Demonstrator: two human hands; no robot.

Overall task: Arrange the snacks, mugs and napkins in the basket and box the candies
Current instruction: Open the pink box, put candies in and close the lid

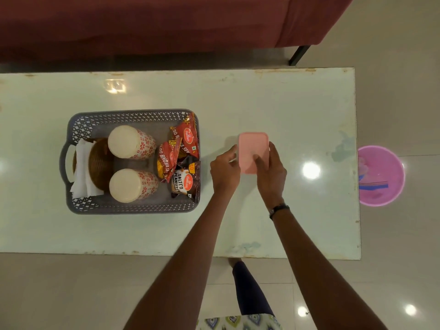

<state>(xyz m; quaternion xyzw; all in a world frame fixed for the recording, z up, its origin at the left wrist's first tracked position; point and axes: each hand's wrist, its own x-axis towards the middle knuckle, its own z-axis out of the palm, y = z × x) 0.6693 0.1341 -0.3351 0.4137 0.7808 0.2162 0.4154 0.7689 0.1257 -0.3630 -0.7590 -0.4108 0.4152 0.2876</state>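
On the pale glossy tabletop [262,103] we list: our left hand [225,171] and right hand [271,172], fingers curled around a small pink plastic box with its lid on [252,146], gripping its two long sides. Left of it, well apart, a grey perforated plastic basket [133,208] holding two floral mugs [131,142], white napkins [82,172], and red and brown snack packets [183,160].

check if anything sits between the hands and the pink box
Nothing visible does. Both hands are already on the pink box: the left hand at its left edge, the right hand over its lid. The basket stands apart to the left.
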